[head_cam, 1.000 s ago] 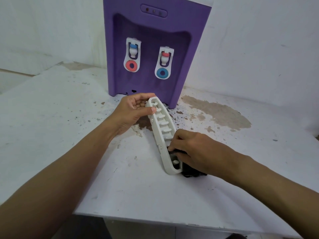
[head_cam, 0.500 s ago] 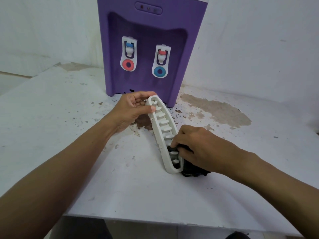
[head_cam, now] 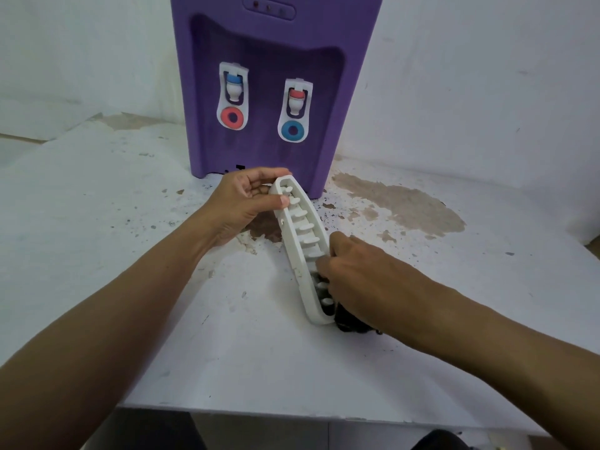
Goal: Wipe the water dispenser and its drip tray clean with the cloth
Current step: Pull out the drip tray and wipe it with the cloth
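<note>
"Starting at the counter's (head_cam: pixel 227 368) front edge, what has the right hand (head_cam: pixel 363 274) got?"

"Its fingers (head_cam: pixel 324 263) are curled round the dark cloth (head_cam: pixel 349 321), pushing it into the slots at the near end of the drip tray (head_cam: pixel 300 228). Most of the cloth is hidden under the palm. Only a bunched bit shows beside the tray's near tip."

"And the tray itself?"

"White, slotted, propped on 1 long edge about mid-counter, running from that near tip away toward the back edge. So the cloth sits inside the right fingers and touches the tray. The left hand (head_cam: pixel 243 203) grips the far end, thumb over the rim and the other fingers curled behind it."

"What might go wrong?"

"I'd judge 3 things. A hard push at the near end could lever the tray round and twist it out of the left grip, since it balances on an edge. The cloth could snag on the ribs between the slots. The counter around it is also flecked with dark grit, with a brown stain (head_cam: pixel 399 203) toward the back right corner, so a dragging cloth may pick up dirt and smear it back on."

"Farther back?"

"The purple water dispenser (head_cam: pixel 276 60) stands at the back edge, just beyond the left hand. Neither hand touches its 2 taps (head_cam: pixel 232 89). Whether its body has been wiped, I cannot tell."
</note>
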